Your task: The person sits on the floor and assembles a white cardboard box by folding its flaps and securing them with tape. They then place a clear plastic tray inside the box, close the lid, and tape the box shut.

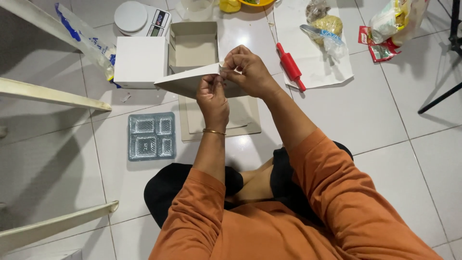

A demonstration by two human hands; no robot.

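Note:
Both my hands hold a flat white cardboard box piece (187, 81) lifted above the tiled floor. My left hand (211, 96), with a gold bangle on its wrist, pinches the card's near corner from below. My right hand (248, 72) pinches the same corner from above, fingers closed on a fold or tab. The card slopes down to the left. Under my hands lies a stack of flat unfolded box blanks (245, 120).
An open folded box (193, 45) and a closed white box (140, 61) stand behind the card. A clear compartment tray (151, 136) lies left. A kitchen scale (142, 18), a red rolling pin (290, 66) on white paper, food bags (325, 26) and white furniture legs (48, 94) surround.

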